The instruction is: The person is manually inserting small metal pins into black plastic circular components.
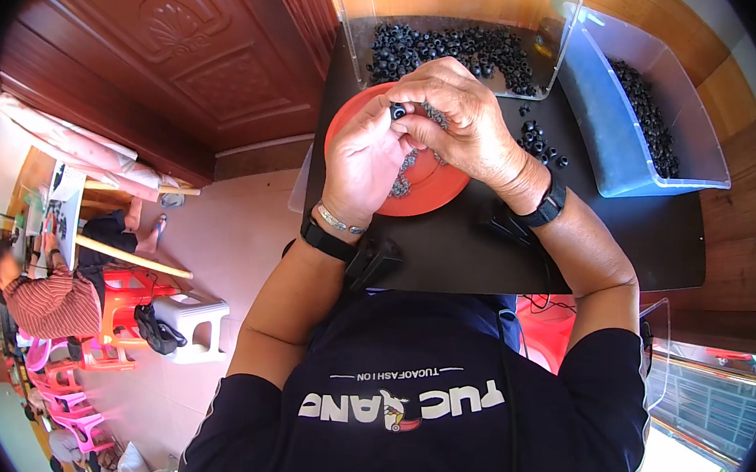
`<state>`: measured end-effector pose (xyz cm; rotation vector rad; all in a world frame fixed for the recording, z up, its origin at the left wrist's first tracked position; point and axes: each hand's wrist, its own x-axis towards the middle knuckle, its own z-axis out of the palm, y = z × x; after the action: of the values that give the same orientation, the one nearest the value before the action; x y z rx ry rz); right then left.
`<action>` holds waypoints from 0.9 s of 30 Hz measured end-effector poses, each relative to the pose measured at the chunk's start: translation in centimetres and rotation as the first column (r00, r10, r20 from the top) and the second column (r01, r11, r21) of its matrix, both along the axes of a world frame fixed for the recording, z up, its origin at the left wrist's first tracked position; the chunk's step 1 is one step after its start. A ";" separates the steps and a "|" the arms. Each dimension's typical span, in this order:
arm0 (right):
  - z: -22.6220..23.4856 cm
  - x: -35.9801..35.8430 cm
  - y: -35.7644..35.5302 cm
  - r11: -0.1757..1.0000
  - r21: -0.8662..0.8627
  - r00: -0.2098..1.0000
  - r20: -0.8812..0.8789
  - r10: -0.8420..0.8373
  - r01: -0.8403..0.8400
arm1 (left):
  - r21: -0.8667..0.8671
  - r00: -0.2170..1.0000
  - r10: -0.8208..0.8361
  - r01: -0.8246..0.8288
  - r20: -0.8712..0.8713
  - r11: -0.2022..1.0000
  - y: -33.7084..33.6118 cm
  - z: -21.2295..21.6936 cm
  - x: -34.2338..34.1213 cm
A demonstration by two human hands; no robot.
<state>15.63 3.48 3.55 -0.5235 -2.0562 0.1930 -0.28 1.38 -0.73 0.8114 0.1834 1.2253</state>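
While both hands were up over the plate, a small black plastic ring [397, 111] sat between the fingertips, above the plate's far side. The left hand [359, 166] pinched it with its thumb and finger. The right hand [466, 122] was bent in close beside it, but I cannot tell if its fingers held anything. Below them was a round orange plate [436, 196] with little gray bits [403, 176] on it. Just past the plate, a clear bin [542, 47] held lots of black parts. To the right, a few loose black parts [533, 145] lay on the dark table [596, 239], near a bluish bin [596, 102] with more inside. Far left, a person in a striped top [53, 300] sat at another table.
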 end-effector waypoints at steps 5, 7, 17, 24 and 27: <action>0.1 0.1 0.2 0.999 -0.043 0.999 -0.010 0.031 -0.031 | -0.012 0.999 -0.035 0.035 0.039 0.999 0.2 -0.4 -0.2; 0.1 0.1 0.2 0.998 -0.045 0.999 -0.011 0.036 -0.036 | -0.035 0.999 -0.023 0.024 0.027 0.999 0.0 -0.3 -0.1; 0.2 0.2 0.3 0.952 -0.262 0.985 -0.118 0.130 -0.157 | 0.010 0.990 -0.118 0.118 0.072 0.993 0.4 -0.7 -0.6; 0.4 0.4 0.1 0.973 -0.196 0.992 -0.045 0.118 -0.124 | -0.026 0.990 -0.089 0.092 0.110 0.995 0.3 -0.5 -0.1; 0.3 0.9 0.8 0.953 -0.239 0.983 -0.061 0.176 -0.185 | -0.063 0.997 -0.061 0.064 0.053 0.996 -0.1 0.3 0.0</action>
<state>16.50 4.25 3.90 -0.4754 -2.0541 0.5673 -0.28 1.28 -0.42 0.7236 0.1540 1.1743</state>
